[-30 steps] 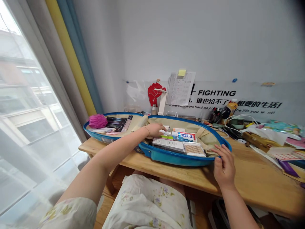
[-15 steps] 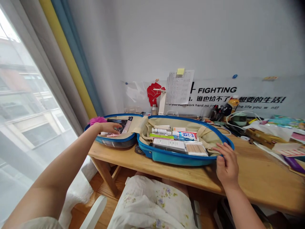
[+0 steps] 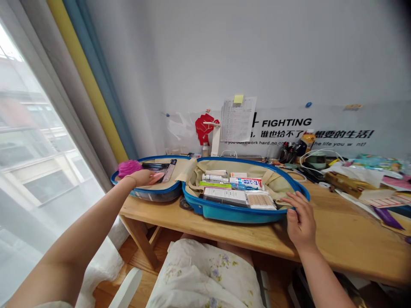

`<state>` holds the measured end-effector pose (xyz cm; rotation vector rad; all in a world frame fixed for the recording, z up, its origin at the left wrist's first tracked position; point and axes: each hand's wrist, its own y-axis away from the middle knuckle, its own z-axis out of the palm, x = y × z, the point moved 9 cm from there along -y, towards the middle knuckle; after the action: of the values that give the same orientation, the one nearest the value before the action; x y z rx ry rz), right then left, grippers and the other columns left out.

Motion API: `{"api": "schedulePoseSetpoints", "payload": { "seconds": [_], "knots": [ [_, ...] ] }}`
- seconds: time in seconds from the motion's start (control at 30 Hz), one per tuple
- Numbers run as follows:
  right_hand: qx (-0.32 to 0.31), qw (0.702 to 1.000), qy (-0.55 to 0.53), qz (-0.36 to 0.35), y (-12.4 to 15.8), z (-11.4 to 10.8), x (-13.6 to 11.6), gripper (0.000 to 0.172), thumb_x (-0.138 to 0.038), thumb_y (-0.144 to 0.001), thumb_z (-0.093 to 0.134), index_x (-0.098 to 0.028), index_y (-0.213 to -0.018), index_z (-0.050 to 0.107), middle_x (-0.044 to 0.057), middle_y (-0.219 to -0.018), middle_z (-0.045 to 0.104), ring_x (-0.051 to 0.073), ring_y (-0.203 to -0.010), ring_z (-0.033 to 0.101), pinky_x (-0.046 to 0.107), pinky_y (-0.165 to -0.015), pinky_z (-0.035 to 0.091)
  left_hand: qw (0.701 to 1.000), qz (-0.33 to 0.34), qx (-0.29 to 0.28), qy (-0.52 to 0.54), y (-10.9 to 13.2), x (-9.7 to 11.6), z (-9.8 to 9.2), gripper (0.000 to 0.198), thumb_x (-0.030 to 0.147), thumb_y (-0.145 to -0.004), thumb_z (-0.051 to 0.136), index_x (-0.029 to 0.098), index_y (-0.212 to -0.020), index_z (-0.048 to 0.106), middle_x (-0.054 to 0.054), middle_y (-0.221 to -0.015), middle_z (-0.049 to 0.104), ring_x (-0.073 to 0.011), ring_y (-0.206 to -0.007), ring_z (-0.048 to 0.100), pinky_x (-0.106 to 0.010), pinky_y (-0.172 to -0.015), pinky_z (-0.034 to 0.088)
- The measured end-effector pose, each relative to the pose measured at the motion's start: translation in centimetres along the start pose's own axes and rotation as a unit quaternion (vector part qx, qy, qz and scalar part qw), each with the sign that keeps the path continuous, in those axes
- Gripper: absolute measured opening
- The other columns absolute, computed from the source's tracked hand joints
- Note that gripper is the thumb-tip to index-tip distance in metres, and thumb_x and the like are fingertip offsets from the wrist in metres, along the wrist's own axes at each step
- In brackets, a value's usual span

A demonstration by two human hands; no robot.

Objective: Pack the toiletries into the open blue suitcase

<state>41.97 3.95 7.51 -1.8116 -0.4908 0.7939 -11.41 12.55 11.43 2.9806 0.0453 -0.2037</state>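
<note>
A blue suitcase [image 3: 237,215] lies unfolded on the wooden table, its two beige-lined halves side by side. My left hand [image 3: 143,177] reaches into the left half, its fingers closed on a small pink item [image 3: 156,177] whose kind I cannot make out. Close to that hand are a bunched bright pink mesh thing [image 3: 129,167] and a clear-fronted pack [image 3: 168,172]. At the right end of the case, my right hand [image 3: 302,220] rests with outstretched fingers over the rim. Inside the right half lie a toothpaste box [image 3: 250,182], a pack of cotton swabs [image 3: 260,200] and a white box [image 3: 226,195].
A clutter of packets, cables and an orange-labelled bottle [image 3: 308,140] covers the table's [image 3: 346,231] right and back. Behind the suitcase stands a white lamp [image 3: 215,141] near the wall. Curtains [image 3: 93,85] hang at the left, and a white chair arm [image 3: 126,288] is below.
My left hand has drawn back slightly and its fingers have closed, with the pink item now showing at their tips. My right hand stays at the rim. The view has shifted a little.
</note>
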Motion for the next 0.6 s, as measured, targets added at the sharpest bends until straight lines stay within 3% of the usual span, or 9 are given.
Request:
{"api": "schedulePoseSetpoints", "payload": {
  "seconds": [0.1,0.17,0.27,0.33,0.47,0.53,0.6],
  "knots": [
    [0.001,1.0,-0.001,0.003,0.0,0.0,0.1,0.032,-0.04,-0.094,0.04,-0.021,-0.103,0.064,0.012,-0.115,0.065,0.03,-0.127,0.051,0.056,-0.106,0.039,0.998,0.008,0.067,-0.005,0.8,0.8,-2.8,0.045,0.033,-0.093,0.028,0.016,-0.108,0.067,-0.012,-0.113,0.067,-0.0256,-0.104,0.062,-0.034,-0.093,0.045],
    [0.002,1.0,-0.001,0.001,0.0,0.0,0.0,0.031,-0.039,-0.094,0.04,-0.02,-0.103,0.064,0.012,-0.115,0.065,0.03,-0.127,0.051,0.056,-0.106,0.039,0.987,0.027,0.156,0.003,1.9,2.8,-5.7,0.045,0.03,-0.093,0.027,0.017,-0.111,0.066,-0.011,-0.114,0.063,-0.0246,-0.105,0.06,-0.033,-0.096,0.044],
    [0.005,1.0,-0.001,0.001,0.0,-0.1,-0.1,0.031,-0.038,-0.094,0.041,-0.02,-0.103,0.064,0.012,-0.114,0.065,0.03,-0.127,0.051,0.056,-0.106,0.038,0.955,0.076,0.285,0.015,4.9,8.3,-9.6,0.044,0.029,-0.092,0.032,0.02,-0.125,0.061,-0.009,-0.112,0.058,-0.0237,-0.103,0.059,-0.032,-0.098,0.044],
    [0.003,1.0,0.001,0.005,0.0,-0.1,-0.1,0.032,-0.038,-0.094,0.04,-0.019,-0.103,0.065,0.012,-0.114,0.065,0.03,-0.126,0.051,0.057,-0.106,0.038,0.943,0.117,0.313,0.005,6.7,13.1,-10.6,0.046,0.028,-0.092,0.036,0.023,-0.133,0.055,-0.009,-0.111,0.057,-0.0231,-0.1,0.06,-0.032,-0.093,0.046],
    [0.003,1.0,0.006,0.006,0.0,-0.1,-0.1,0.032,-0.039,-0.094,0.041,-0.019,-0.102,0.065,0.012,-0.113,0.066,0.03,-0.125,0.052,0.056,-0.106,0.038,0.936,0.221,0.271,-0.034,8.0,22.6,-9.4,0.042,0.025,-0.09,0.043,0.022,-0.13,0.057,-0.011,-0.109,0.058,-0.0241,-0.098,0.061,-0.033,-0.083,0.049],
    [0.005,1.0,0.006,-0.001,0.0,-0.1,-0.2,0.031,-0.037,-0.094,0.041,-0.02,-0.103,0.065,0.012,-0.113,0.066,0.03,-0.125,0.052,0.055,-0.105,0.039,0.935,0.265,0.232,-0.044,7.5,25.9,-7.9,0.037,0.024,-0.089,0.046,0.019,-0.123,0.061,-0.013,-0.108,0.059,-0.026,-0.1,0.061,-0.034,-0.081,0.05],
    [0.006,1.0,0.004,-0.009,0.0,-0.2,-0.3,0.03,-0.036,-0.094,0.041,-0.02,-0.104,0.064,0.012,-0.114,0.066,0.03,-0.125,0.052,0.055,-0.104,0.039,0.937,0.291,0.19,-0.038,6.5,27.8,-6.4,0.035,0.024,-0.089,0.047,0.017,-0.12,0.063,-0.014,-0.11,0.06,-0.0275,-0.101,0.062,-0.035,-0.08,0.051]
  ]
}}
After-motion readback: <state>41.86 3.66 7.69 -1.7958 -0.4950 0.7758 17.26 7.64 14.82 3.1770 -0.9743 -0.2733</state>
